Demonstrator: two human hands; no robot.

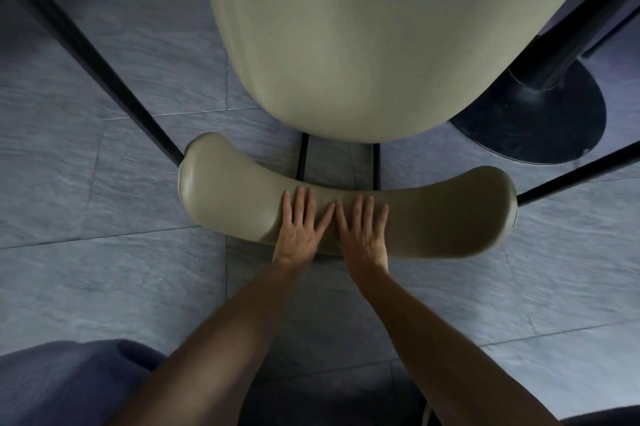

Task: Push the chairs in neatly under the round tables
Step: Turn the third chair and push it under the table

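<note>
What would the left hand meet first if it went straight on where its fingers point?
The left hand lies flat on the curved beige chair backrest; beyond that, the large beige seat probably comes first, though depth is unclear.

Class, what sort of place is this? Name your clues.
Probably a café or canteen seating area: a beige chair with a curved backrest, a round black pedestal base, grey floor tiles.
</note>
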